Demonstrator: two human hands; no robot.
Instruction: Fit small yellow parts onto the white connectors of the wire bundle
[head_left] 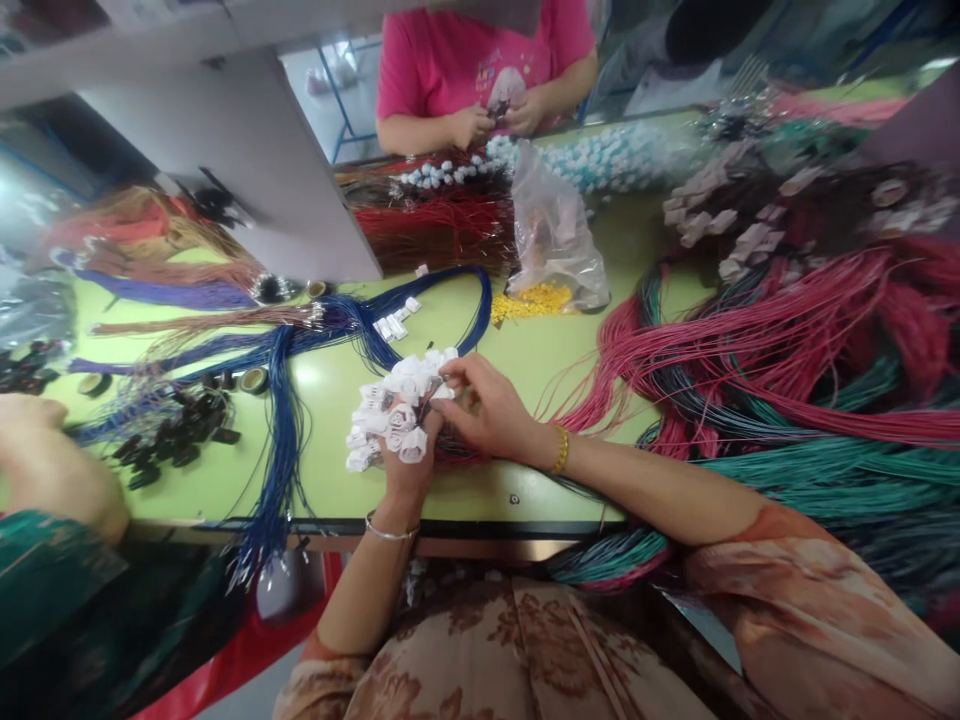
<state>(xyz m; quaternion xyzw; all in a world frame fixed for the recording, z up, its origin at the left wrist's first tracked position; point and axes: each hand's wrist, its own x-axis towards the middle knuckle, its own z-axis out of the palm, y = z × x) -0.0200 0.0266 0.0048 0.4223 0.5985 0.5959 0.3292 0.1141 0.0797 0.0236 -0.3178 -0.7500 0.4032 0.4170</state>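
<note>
A bunch of white plastic connectors on thin wires sits above the green tabletop, close to its front edge. My left hand is closed around the wires just below these connectors, its fingers largely covered by them. From the right, my right hand pinches at one connector on the bunch's right side, thumb and forefinger close together. Pink wires and green wires lie in thick bundles to the right. Dark blue wires hang over the front edge at the left.
Yellow small parts spill by a clear plastic bag. Black connectors and tape rolls lie left. A grey upright panel stands behind. A co-worker in a pink shirt sits opposite; another person's arm is at left.
</note>
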